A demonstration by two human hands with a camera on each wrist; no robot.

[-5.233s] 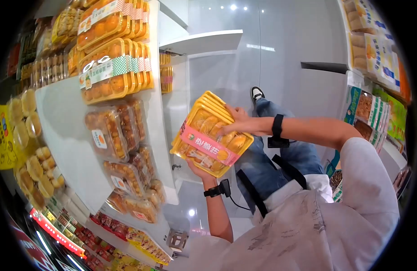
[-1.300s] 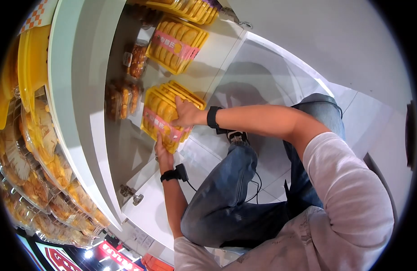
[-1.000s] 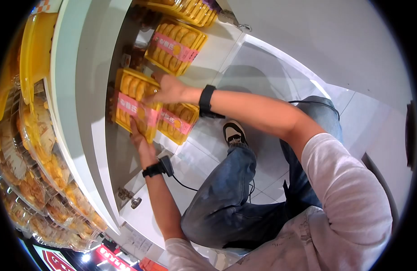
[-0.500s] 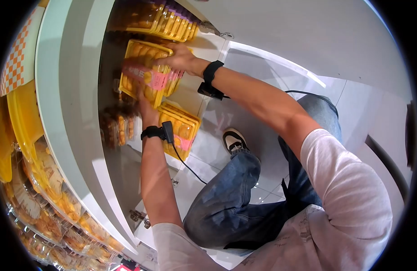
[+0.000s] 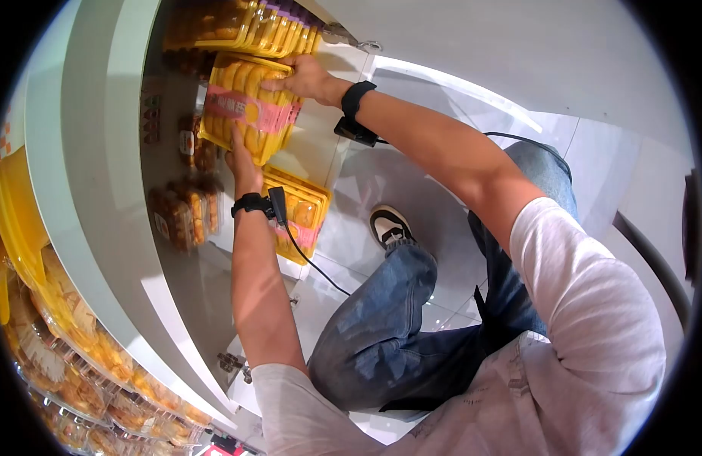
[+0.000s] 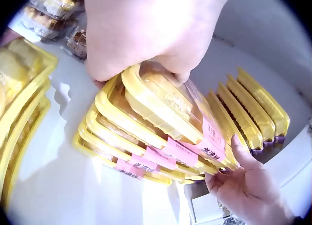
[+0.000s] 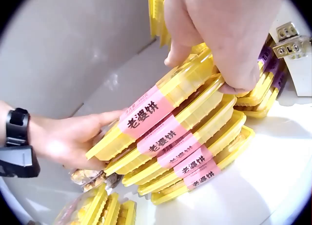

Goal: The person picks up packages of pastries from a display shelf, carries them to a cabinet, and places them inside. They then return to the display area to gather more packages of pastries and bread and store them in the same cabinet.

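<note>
Both hands hold a yellow plastic tray of pastries with a clear lid and a pink paper band, low in a cabinet. My left hand grips its near end, and my right hand pinches its far right corner. In the right wrist view, the top tray rests over several matching trays, slightly fanned out. My right hand covers its upper end there, while my left hand reaches in from the left. Another stack of yellow trays stands nearer, beside my left wrist.
Yellow trays with purple bands stand in a row just beyond. Clear boxes of baked goods sit deeper in the cabinet. A metal hinge juts out by the opening. Packed breads fill the shelf at left.
The person was upright with the trays earlier and is now down at the cabinet. Both hands carried the tray from above the nearer stack to the farther one, where it now lines up.
</note>
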